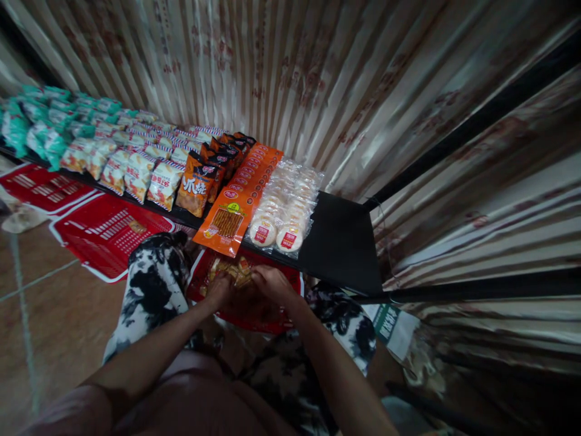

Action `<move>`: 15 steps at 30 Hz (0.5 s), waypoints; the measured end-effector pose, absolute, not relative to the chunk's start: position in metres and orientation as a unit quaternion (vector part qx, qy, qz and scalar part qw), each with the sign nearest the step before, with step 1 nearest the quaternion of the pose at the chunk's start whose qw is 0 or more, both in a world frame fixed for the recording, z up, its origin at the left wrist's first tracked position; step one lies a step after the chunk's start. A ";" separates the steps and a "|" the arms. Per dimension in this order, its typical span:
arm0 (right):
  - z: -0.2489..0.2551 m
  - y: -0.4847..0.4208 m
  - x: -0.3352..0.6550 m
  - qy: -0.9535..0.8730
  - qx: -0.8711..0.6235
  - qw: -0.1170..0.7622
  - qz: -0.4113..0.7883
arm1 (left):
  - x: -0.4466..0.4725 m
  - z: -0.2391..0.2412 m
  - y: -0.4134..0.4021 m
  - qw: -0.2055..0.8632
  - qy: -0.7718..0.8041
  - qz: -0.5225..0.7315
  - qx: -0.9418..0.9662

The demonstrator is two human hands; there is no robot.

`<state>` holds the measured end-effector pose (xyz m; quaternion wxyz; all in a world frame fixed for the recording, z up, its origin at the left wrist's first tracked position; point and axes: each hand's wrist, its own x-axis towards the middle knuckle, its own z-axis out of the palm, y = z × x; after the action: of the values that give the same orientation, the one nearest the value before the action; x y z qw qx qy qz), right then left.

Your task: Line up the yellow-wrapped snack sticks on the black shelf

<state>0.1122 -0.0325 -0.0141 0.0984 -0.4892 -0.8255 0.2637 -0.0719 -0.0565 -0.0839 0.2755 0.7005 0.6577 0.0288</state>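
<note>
The person's left hand (219, 289) and right hand (273, 283) reach into a red basket (285, 326) between the knees, below the front edge of a black shelf (347, 242). The small golden packets (226, 265) lie in the basket's far part, between the hands. The left fingers curl down over them, their tips hidden; the right fingers are bunched narrowly at the packets' right side. One cannot tell whether either hand grips anything. Deep shadow hides most of the basket's floor, and no writing can be read on the packets.

On the shelf, the teal bags (54, 118) are cut off at the left edge, and the rows behind the white bags (164, 183) partly hide one another. The front orange bag (196, 186) bears large white characters, the second apparently 烧. The long orange pack (229, 212) repeats an oval logo and shows thin sticks below a yellow-green badge; its small print is blurred. Two rows of round crackers (289, 236) in clear wrap carry red labels, too small to read. Right of the knee, white characters on a green-and-white bag (394, 327) are unclear.
</note>
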 end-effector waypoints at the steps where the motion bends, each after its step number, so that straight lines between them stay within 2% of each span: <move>1: -0.022 -0.031 0.116 -0.820 -0.495 0.061 0.281 | -0.073 -0.084 -0.056 0.276 0.663 0.016 0.696; 5: -0.046 -0.027 0.136 -0.775 -0.544 -0.077 0.312 | -0.074 -0.084 -0.057 0.301 0.648 -0.037 0.699; 7: -0.050 -0.024 0.142 -0.760 -0.553 -0.113 0.322 | -0.073 -0.081 -0.057 0.315 0.634 -0.054 0.704; 15: -0.044 -0.027 0.153 -0.748 -0.559 -0.137 0.331 | -0.055 -0.063 -0.059 0.322 0.603 -0.120 0.720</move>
<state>0.1535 -0.0267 -0.0436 -0.1365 -0.5588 -0.7478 0.3314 -0.0553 -0.0593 -0.0626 0.3218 0.7196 0.6035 -0.1201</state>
